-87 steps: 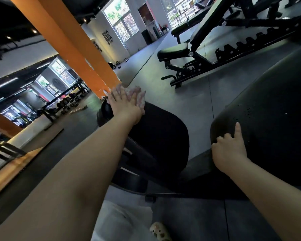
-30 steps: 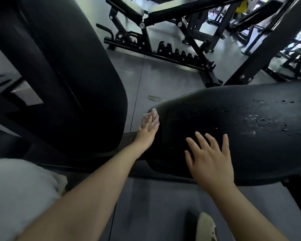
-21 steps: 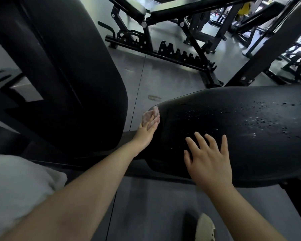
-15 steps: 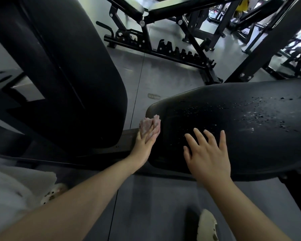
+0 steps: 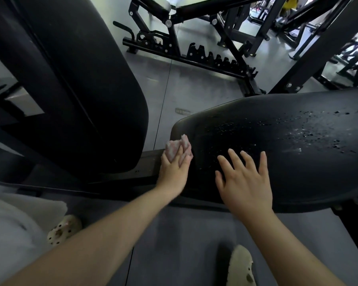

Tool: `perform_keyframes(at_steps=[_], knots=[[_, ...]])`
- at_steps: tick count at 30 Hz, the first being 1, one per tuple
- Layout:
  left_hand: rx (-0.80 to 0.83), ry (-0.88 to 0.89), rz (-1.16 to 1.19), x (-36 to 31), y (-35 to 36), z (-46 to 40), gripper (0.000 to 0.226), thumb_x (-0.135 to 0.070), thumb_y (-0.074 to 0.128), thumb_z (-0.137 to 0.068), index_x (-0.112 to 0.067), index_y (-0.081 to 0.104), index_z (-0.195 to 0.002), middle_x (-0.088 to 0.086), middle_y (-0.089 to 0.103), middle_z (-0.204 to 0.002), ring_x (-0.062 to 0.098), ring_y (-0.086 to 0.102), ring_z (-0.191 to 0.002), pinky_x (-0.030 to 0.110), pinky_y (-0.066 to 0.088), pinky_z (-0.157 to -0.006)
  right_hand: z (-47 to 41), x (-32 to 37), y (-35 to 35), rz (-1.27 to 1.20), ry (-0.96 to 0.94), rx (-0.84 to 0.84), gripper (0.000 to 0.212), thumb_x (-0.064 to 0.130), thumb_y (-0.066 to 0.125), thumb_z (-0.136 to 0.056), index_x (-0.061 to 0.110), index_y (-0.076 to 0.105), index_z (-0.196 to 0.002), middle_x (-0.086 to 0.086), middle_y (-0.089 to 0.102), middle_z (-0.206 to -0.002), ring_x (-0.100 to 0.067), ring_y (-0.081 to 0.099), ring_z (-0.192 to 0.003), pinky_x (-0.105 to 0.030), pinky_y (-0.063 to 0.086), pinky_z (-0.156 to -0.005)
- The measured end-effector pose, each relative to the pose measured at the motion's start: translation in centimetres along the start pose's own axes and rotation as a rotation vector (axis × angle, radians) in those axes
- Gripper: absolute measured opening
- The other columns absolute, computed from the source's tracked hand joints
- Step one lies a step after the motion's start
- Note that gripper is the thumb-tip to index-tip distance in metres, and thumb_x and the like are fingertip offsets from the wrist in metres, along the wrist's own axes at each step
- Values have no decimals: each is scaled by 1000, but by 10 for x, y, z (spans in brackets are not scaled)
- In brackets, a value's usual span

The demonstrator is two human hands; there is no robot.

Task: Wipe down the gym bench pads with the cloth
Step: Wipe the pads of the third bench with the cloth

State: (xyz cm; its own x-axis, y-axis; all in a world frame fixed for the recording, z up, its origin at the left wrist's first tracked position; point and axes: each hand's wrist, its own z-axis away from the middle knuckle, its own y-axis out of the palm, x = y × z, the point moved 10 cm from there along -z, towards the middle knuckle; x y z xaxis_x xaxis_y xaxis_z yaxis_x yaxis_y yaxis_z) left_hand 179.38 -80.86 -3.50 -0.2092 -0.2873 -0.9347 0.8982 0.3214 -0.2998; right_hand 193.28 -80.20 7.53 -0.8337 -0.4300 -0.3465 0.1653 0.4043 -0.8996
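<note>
Head view: left hand (image 5: 175, 168) presses cloth (image 5: 177, 146) against pad (image 5: 298, 157) edge; right hand (image 5: 245, 180) flat, fingers spread.

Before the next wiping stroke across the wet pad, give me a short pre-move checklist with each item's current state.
1. Pink crumpled cloth in the left hand: ok, fingers press it against the pad's rounded end.
2. Cloth touching the black droplet-covered bench pad: ok, at its left edge.
3. Right hand bracing the pad: ok, flat, fingers spread.
4. Stroke path to the right: not ok, the right hand lies in it.
5. Droplets left to wipe: ok, many visible across the top.
6. Cloth's grip firmness: cannot tell.
</note>
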Motion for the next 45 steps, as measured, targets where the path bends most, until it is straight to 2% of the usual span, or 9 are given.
perform_keyframes(at_steps=[5,11,18,24,27,32,37,41,45], knots=[[32,-14,127,-9,-12,-23,54,-43,36,-99,-34,18,-148,8,8,-156,29,19,-141,46,20,-114,-1,1,-1,8,-6,-1,49,42,34,-87,19,65,-117,-11,63,-124,-36,56,-116,-56,13,-109],[18,-78,271,0,-10,-20,61,-45,42,-95,-22,26,-148,2,21,-153,20,28,-137,25,22,-94,1,2,-2,13,-8,23,49,41,33,-87,18,66,-115,-11,64,-122,-37,57,-114,-58,16,-108],[-43,-101,276,-1,-13,-17,62,-41,46,-95,-18,23,-148,7,22,-153,24,28,-138,30,25,-104,0,-1,-2,-34,-5,-37,46,40,39,-86,17,68,-114,-13,65,-120,-39,57,-114,-59,14,-107],[1,74,217,-22,-11,2,45,-40,33,-101,-29,28,-144,-25,20,-140,-5,10,-139,7,7,-103,2,-2,-1,-62,-16,-24,39,38,62,-82,16,68,-114,-14,64,-122,-39,56,-116,-59,12,-107],[-94,224,126,-23,-7,25,41,-53,25,-90,-46,33,-130,-34,15,-141,-24,3,-127,16,2,-112,2,0,-5,-75,-58,-39,41,38,69,-78,14,69,-111,-14,65,-120,-38,58,-114,-59,12,-107],[-375,254,98,-10,0,48,50,-49,12,-96,-35,30,-141,-24,14,-150,-11,2,-139,30,2,-119,13,-10,-22,-150,-172,-134,40,37,53,-82,11,71,-106,-14,66,-117,-34,60,-112,-56,16,-106],[-678,-20,662,10,29,83,85,-51,54,-83,-39,0,-148,-2,17,-156,8,29,-138,36,28,-113,33,-61,-25,-106,-187,-136,50,39,36,-86,9,71,-106,-17,65,-118,-36,58,-114,-57,17,-106],[-741,193,338,-46,58,113,58,-54,35,-86,-69,-4,-126,3,-12,-154,25,-4,-145,51,9,-117,52,-94,-28,-96,-168,-150,54,44,33,-89,12,68,-115,-19,62,-122,-38,56,-117,-60,15,-108],[-654,325,76,-77,91,134,52,-77,8,-83,-66,-8,-132,1,-24,-152,23,-20,-142,49,-3,-116,64,-110,-27,-103,-161,-162,55,47,32,-90,16,63,-123,-18,59,-127,-37,53,-121,-62,14,-107]])
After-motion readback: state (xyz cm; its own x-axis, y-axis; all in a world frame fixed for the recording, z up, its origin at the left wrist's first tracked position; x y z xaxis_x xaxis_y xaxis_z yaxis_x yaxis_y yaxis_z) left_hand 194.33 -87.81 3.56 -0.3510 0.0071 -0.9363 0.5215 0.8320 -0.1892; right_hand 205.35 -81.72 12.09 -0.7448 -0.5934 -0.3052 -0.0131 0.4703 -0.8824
